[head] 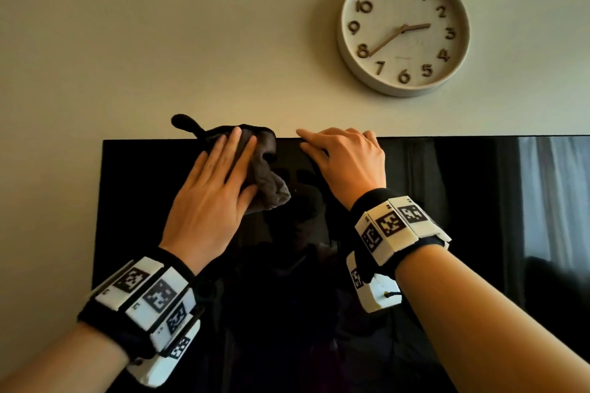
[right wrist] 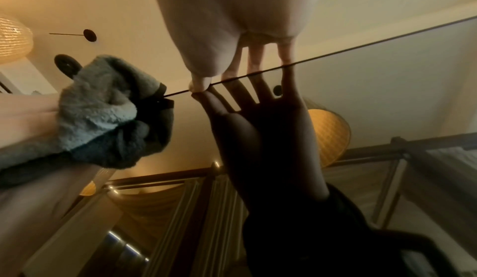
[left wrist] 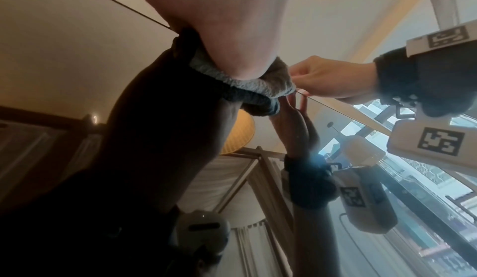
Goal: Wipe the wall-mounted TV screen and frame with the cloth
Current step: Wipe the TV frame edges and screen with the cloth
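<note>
The black wall-mounted TV [head: 447,233] fills the lower part of the head view, its top edge level with my hands. My left hand [head: 217,182] lies flat on a bunched grey cloth [head: 268,182] and presses it against the screen's upper left, with part of the cloth draped over the top frame. The left wrist view shows the palm [left wrist: 219,26] bearing on the cloth [left wrist: 247,83]. My right hand [head: 348,156] is just right of the cloth and holds nothing. Its fingertips [right wrist: 255,65] touch the top edge of the screen [right wrist: 387,77], beside the cloth [right wrist: 103,106].
A round white wall clock [head: 404,30] hangs above the TV, up and right of my right hand. Bare wall [head: 48,201] borders the TV's left side. The glossy screen mirrors my arms, lamps and a bright curtained window at its right.
</note>
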